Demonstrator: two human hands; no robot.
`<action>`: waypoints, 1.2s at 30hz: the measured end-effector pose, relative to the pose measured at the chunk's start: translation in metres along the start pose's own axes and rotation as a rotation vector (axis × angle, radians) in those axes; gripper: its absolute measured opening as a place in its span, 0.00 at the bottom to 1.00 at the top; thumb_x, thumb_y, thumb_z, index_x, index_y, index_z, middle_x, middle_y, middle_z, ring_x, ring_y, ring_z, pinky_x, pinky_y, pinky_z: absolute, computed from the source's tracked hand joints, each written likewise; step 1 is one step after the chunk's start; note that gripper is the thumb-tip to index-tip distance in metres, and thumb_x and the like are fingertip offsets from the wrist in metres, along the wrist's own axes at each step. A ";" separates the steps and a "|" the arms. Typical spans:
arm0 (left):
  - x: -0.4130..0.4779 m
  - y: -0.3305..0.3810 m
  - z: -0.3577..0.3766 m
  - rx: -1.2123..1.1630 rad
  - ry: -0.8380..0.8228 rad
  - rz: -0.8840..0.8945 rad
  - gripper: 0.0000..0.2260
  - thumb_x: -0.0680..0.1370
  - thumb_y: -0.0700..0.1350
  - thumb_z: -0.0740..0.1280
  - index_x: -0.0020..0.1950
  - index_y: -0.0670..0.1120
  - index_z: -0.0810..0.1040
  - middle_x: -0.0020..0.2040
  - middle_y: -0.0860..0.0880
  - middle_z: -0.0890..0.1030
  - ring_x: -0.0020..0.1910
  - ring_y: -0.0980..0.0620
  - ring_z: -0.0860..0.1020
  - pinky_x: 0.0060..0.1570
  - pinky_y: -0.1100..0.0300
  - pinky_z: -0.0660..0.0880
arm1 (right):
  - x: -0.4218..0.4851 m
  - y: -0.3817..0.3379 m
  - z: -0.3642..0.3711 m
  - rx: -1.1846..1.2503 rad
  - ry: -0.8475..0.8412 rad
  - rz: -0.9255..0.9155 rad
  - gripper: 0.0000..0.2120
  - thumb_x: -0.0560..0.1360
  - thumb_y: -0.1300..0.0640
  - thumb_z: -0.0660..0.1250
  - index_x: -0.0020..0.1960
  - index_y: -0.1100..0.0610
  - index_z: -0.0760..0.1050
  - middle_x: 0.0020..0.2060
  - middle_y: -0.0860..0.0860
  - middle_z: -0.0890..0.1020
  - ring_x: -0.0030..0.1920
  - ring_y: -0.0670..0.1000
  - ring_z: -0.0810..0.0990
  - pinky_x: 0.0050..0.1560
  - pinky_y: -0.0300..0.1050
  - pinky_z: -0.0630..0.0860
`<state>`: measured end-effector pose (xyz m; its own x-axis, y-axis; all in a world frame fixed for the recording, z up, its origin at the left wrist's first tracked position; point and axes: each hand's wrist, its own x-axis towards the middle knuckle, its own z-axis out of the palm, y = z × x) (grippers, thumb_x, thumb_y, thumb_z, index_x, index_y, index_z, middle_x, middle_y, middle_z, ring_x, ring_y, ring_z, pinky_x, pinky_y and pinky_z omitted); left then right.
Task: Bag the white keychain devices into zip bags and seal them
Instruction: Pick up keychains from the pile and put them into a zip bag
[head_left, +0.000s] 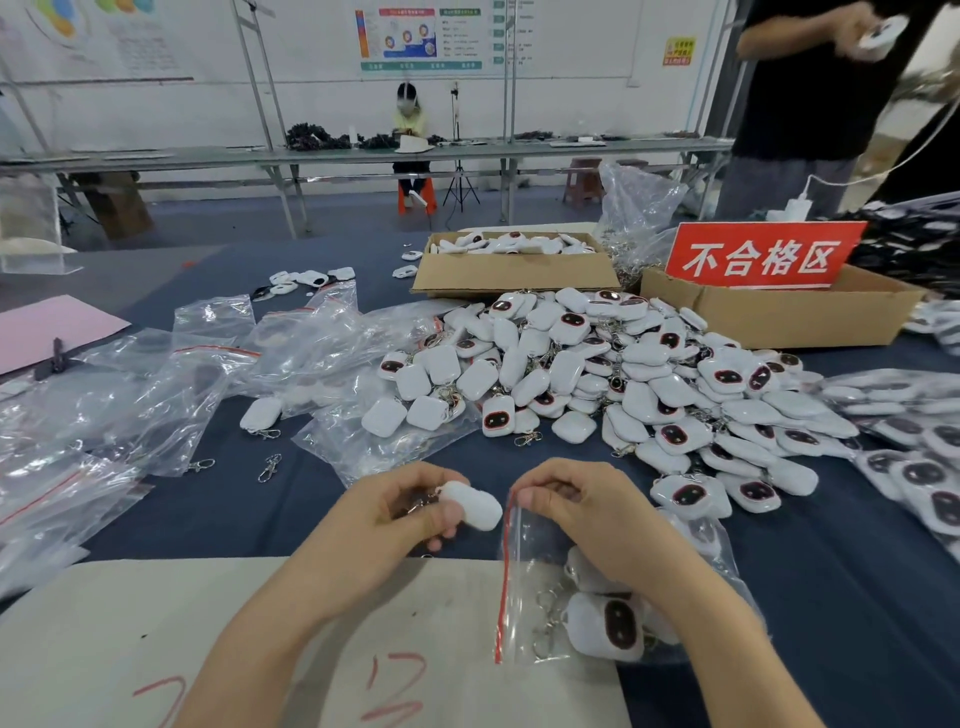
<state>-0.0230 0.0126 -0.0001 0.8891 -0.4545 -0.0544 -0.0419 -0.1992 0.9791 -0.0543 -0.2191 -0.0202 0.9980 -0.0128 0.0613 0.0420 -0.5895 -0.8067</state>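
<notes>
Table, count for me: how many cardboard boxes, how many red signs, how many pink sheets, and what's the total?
Cardboard boxes: 2
Red signs: 1
Pink sheets: 1
Total: 4

Table (857, 597), dark blue cover. Centre: heap of white keychain devices (623, 374). Left half: loose empty zip bags (156, 374). Far side: shallow cardboard box (514, 270), larger cardboard box (779, 317) beside it. Left edge: pink sheet (47, 327). Near edge: white sheet (156, 613). Right edge: filled bags (914, 467).
</notes>
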 end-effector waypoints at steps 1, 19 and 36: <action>-0.001 0.001 0.000 -0.001 0.000 0.011 0.08 0.78 0.34 0.70 0.54 0.45 0.84 0.43 0.50 0.85 0.39 0.56 0.80 0.43 0.67 0.77 | 0.000 0.001 -0.001 0.040 0.020 0.008 0.06 0.78 0.49 0.70 0.46 0.37 0.82 0.43 0.36 0.85 0.46 0.37 0.81 0.49 0.35 0.76; -0.004 -0.004 -0.005 0.065 -0.153 -0.020 0.13 0.79 0.33 0.68 0.59 0.47 0.84 0.62 0.55 0.83 0.59 0.52 0.82 0.60 0.63 0.76 | -0.002 -0.001 -0.007 0.125 0.030 0.010 0.09 0.81 0.53 0.66 0.51 0.40 0.82 0.44 0.32 0.84 0.48 0.33 0.80 0.51 0.31 0.73; 0.001 -0.009 0.013 -0.182 -0.233 0.001 0.15 0.75 0.40 0.72 0.60 0.51 0.83 0.58 0.42 0.84 0.56 0.46 0.83 0.58 0.57 0.78 | -0.002 -0.004 -0.007 0.133 0.024 0.039 0.08 0.80 0.53 0.66 0.52 0.42 0.83 0.45 0.35 0.84 0.49 0.34 0.81 0.51 0.33 0.75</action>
<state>-0.0274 0.0021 -0.0115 0.7595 -0.6461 -0.0763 0.0583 -0.0491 0.9971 -0.0569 -0.2226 -0.0133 0.9977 -0.0542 0.0410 0.0103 -0.4755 -0.8796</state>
